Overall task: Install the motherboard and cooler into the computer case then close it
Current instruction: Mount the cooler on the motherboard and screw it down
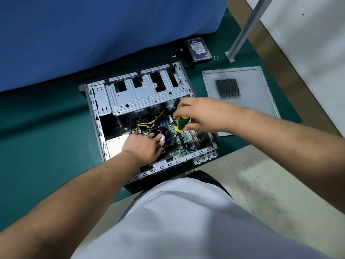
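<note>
On the green mat (46, 139) spread over the floor, your open grey metal computer case (115, 94) lies on its side against the blue cloth drape (93, 34). Its flat grey side panel with the perforated vent square (242, 90) lies on the mat just to the right of the case, apart from it. Inside the case, the green motherboard (179, 146) sits in the lower right part, below the silver drive cage (145, 92), with yellow and black cables (149, 124) running across its upper edge. The black cooler with its fan (169, 136) sits on the board, near the middle of the case. Your left hand (143, 146) rests on the cooler, fingers curved over its near side and fingertips touching the fan hub. Your right hand (201, 114) grips the yellow and green handle of a screwdriver (182, 124), held upright with its dark shaft pointing down at the board just right of the cooler. Beyond the case, a dark hard drive with a blue label (199, 49) lies on the mat, and a few small silver screws (216, 58) lie just beside it.
</note>
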Motion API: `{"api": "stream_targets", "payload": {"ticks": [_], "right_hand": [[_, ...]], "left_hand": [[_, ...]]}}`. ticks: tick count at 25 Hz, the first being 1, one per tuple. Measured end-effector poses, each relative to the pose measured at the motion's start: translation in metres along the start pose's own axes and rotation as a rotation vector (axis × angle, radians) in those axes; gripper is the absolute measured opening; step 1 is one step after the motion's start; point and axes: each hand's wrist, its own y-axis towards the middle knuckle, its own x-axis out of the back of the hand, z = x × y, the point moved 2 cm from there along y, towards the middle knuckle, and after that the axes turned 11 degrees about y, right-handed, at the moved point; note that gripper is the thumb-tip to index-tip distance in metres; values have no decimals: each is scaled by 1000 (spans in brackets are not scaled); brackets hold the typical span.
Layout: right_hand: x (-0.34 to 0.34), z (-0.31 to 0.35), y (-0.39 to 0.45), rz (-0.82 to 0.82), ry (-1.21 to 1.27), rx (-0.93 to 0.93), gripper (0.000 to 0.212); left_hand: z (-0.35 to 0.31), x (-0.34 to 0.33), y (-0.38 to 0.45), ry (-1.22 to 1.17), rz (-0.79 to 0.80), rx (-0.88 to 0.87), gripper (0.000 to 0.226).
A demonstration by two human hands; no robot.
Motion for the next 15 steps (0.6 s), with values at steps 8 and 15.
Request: {"api": "stream_targets", "payload": {"ticks": [8,15], "right_hand": [[-25,33,1,-240,-146,-403,66],[-8,24,-10,4,-58,-60,43]], "left_hand": [[0,3,-1,-10,11,1,52],[0,4,-1,-13,-3,6,52]]}}
